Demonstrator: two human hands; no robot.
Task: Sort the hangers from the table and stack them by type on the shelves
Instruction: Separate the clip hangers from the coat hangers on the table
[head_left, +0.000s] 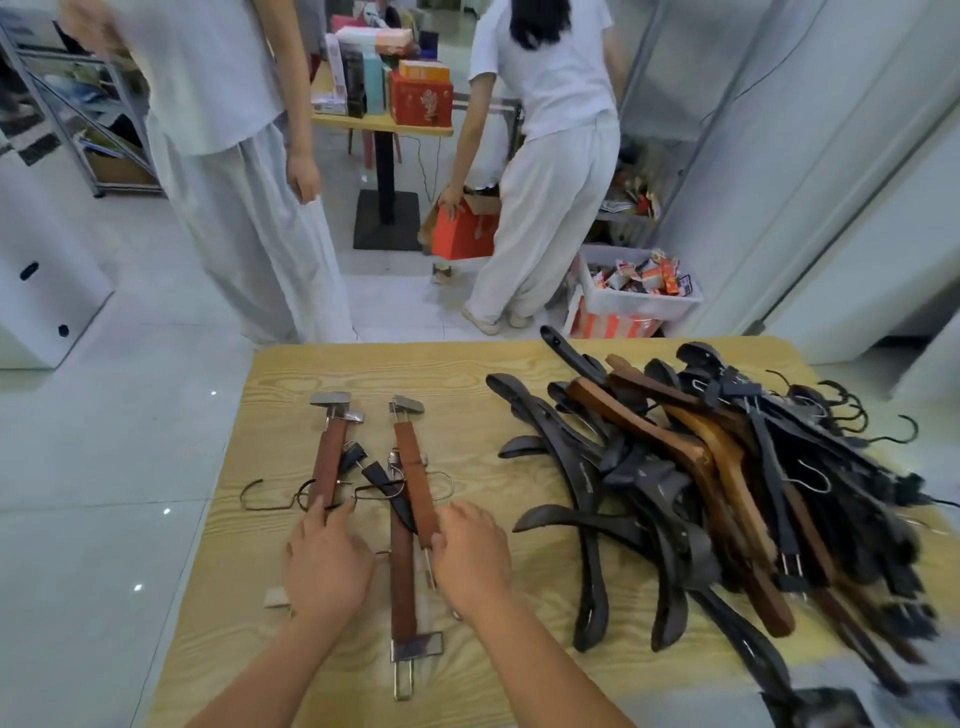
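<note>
The table (322, 374) is pale wood with bold grain, matt; the clip hangers (328, 457) have smooth reddish-brown wooden bars and bright, shiny metal clips; the heaped hangers (649, 483) are mostly dark and dull, a few of glossy varnished brown wood, with thin metal hooks; the floor (104, 467) is glossy tile.

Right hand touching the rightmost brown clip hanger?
Touching. Head view: the right hand pinches the lower end of the rightmost brown clip hanger between thumb and fingers.

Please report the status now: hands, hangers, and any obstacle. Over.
Left hand pinches left clip hanger. Right hand on right clip hanger, grip unclear. Hanger pile unsorted on table. Third clip hanger lies between the hands.
</note>
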